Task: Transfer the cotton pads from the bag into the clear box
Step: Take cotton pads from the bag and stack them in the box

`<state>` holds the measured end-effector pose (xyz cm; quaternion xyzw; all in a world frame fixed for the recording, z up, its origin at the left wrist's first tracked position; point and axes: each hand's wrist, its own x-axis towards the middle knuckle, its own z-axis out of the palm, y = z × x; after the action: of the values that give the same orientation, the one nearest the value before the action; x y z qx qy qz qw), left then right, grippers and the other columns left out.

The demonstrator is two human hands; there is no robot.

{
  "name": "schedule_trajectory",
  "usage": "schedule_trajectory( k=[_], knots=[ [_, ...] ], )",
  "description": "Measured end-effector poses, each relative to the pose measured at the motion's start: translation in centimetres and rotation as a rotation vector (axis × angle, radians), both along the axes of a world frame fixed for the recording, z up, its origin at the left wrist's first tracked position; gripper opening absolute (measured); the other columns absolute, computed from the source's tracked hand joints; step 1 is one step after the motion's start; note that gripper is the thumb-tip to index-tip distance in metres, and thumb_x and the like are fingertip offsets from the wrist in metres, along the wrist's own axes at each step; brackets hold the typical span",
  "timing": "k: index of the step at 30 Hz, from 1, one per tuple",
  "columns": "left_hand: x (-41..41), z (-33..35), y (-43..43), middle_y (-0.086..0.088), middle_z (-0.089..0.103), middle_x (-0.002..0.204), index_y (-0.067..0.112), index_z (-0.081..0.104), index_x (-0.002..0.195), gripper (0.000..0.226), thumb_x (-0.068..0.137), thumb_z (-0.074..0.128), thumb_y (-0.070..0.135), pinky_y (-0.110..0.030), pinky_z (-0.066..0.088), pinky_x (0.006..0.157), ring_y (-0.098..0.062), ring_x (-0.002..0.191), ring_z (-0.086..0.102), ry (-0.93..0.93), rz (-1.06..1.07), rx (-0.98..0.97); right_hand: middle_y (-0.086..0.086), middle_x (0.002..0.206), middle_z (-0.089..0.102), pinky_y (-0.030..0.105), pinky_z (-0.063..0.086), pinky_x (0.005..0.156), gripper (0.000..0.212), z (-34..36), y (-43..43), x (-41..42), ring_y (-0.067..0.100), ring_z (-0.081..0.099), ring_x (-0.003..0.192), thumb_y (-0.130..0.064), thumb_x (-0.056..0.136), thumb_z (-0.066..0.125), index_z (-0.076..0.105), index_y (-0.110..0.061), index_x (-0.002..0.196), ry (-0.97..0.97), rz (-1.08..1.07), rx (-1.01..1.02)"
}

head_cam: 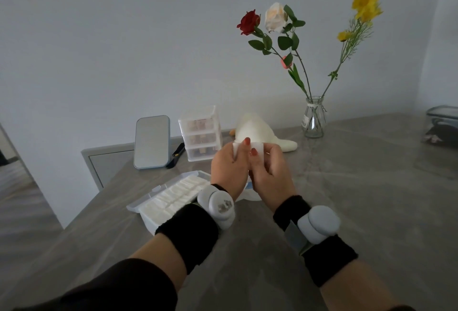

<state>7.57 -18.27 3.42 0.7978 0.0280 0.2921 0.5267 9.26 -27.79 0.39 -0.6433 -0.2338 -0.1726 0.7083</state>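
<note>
My left hand (229,165) and my right hand (269,169) are raised together above the table, both gripping a white stack of cotton pads (259,147) between thumbs and fingers. Part of the white bag (250,193) shows on the table just below my hands, mostly hidden by them. The clear box (158,208) lies open to the left of my left wrist, with rows of white cotton pads (178,193) filling it.
On the grey table stand a mirror (151,142), a small clear drawer unit (200,134), a white plush toy (257,128) and a glass vase of flowers (313,118). A clear container (441,126) sits at the far right. The table's left edge runs diagonally past the box.
</note>
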Motion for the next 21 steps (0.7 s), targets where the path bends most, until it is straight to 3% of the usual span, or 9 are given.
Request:
schedule_trajectory(
  k=[3,5,12,17,21],
  knots=[
    [-0.2,-0.2,0.1,-0.008,0.069,0.078,0.008,0.062,0.085,0.049,0.096,0.047,0.053,-0.042,0.055,0.07,-0.021,0.07,0.063,-0.043,0.002,0.097,0.014,0.076,0.065,0.046,0.055,0.058,0.026,0.4,-0.3,-0.1,0.028,0.062,0.064,-0.041,0.095,0.055,0.057,-0.015,0.09,0.007,-0.037,-0.032],
    [-0.4,-0.5,0.2,-0.005,0.069,0.08,0.01,0.064,0.087,0.047,0.096,0.047,0.053,-0.04,0.056,0.072,-0.022,0.076,0.066,-0.049,0.007,0.098,0.014,0.071,0.064,0.037,0.051,0.052,0.022,0.4,-0.5,-0.1,0.021,0.057,0.057,-0.033,0.097,0.055,0.058,-0.012,0.089,0.025,-0.062,-0.012],
    [-0.1,-0.5,0.5,-0.003,0.069,0.078,0.012,0.064,0.089,0.045,0.097,0.046,0.052,-0.032,0.052,0.063,-0.018,0.072,0.064,-0.038,-0.023,0.067,0.005,0.07,0.067,0.018,0.044,0.046,0.021,0.9,-0.7,-0.5,0.007,0.061,0.053,-0.026,0.094,0.061,0.062,-0.006,0.096,0.146,0.024,0.081],
    [0.1,0.4,3.8,0.001,0.058,0.062,0.017,0.061,0.075,0.035,0.098,0.05,0.04,-0.039,0.05,0.061,-0.021,0.06,0.055,-0.095,0.167,0.021,0.003,0.073,0.07,0.023,0.052,0.051,0.009,0.8,-1.0,-0.3,0.009,0.067,0.061,-0.023,0.094,0.06,0.061,-0.015,0.088,0.136,-0.073,0.066],
    [0.1,0.8,8.9,0.003,0.052,0.053,0.024,0.061,0.068,0.036,0.089,0.049,0.051,-0.045,0.048,0.057,-0.026,0.053,0.05,-0.113,0.231,-0.031,0.001,0.071,0.069,0.024,0.054,0.056,0.014,0.6,-1.1,0.2,0.006,0.065,0.059,-0.025,0.094,0.06,0.063,-0.011,0.095,0.116,-0.156,0.05]
  ],
)
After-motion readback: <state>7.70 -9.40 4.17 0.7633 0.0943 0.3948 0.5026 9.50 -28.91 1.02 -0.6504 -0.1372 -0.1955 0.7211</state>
